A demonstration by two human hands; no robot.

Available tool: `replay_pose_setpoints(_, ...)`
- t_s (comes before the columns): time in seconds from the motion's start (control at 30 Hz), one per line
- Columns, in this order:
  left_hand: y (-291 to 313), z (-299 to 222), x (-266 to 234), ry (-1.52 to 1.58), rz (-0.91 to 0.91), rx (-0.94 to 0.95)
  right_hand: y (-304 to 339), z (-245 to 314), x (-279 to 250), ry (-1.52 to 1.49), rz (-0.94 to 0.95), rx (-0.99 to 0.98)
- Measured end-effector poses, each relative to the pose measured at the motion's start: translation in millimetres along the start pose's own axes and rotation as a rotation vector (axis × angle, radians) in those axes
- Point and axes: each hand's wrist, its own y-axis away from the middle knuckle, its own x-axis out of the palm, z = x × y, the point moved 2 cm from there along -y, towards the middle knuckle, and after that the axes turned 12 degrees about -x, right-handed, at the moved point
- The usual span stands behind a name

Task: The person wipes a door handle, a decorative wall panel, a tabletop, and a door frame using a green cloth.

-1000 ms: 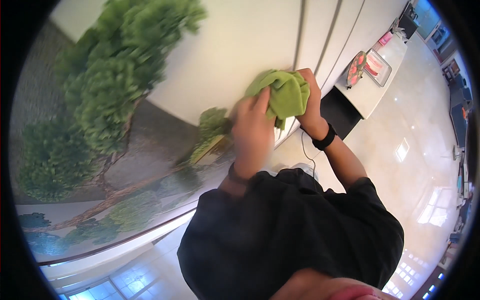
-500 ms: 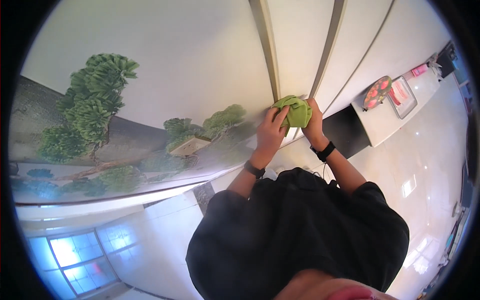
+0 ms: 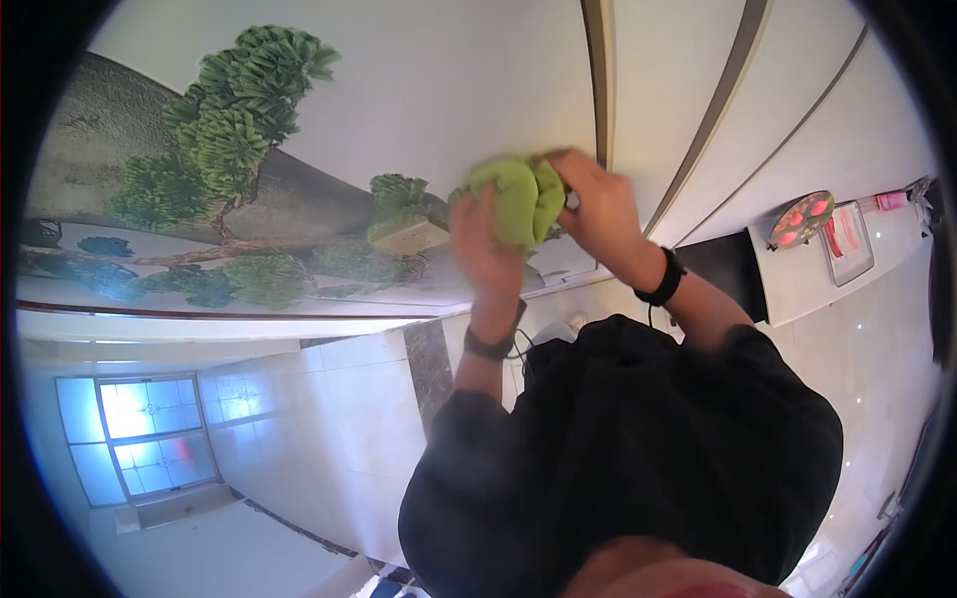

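Note:
A bunched green cloth (image 3: 520, 202) is held between my two hands, in front of the wall mural and left of a dark vertical trim strip (image 3: 601, 90). My left hand (image 3: 483, 244) grips the cloth's left side, blurred by motion. From the right, my right hand (image 3: 606, 211) pinches the cloth's edge between thumb and fingers. Both wrists wear black bands. The mural (image 3: 224, 149) shows green trees and a grey hill on a pale ground; a small pale wall plate (image 3: 414, 237) sits just left of my left hand.
To the right stands a white-topped cabinet (image 3: 788, 284) with a round red-and-dark patterned plate (image 3: 800, 219) and a rectangular tray (image 3: 847, 242). More trim strips (image 3: 710, 120) run along the white wall. A bright window (image 3: 145, 434) is at lower left, beyond pale floor tiles.
Both hands and the cloth have moved left, off the trim strips and onto the mural. My right hand is more spread out to the side. The view has shifted too.

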Motion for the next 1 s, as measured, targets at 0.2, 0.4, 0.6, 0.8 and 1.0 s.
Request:
replay_pose_setpoints(0.2, -34, -35, -9, 0.160, -0.045, -0.013, -34, 9, -31, -0.018, -0.050, 0.001)
replay_pose_setpoints(0.4, 11, -10, 26, 0.029, 0.163, -0.020, 27, -34, -31, -0.034, 0.064, 0.144)
replay_pose_setpoints(0.6, 62, 3, 80, 0.043, 0.476, -0.110, 118, -92, -21, 0.000, 0.244, 0.394)
replay_pose_setpoints(0.8, 69, -18, 114, 0.189, 0.570, -0.093, 134, -110, -57, 0.069, 0.175, 0.485)
replay_pose_setpoints(1.0, 23, -88, 122, 0.362, 0.406, 0.099, 76, -87, -127, 0.145, -0.156, 0.195)
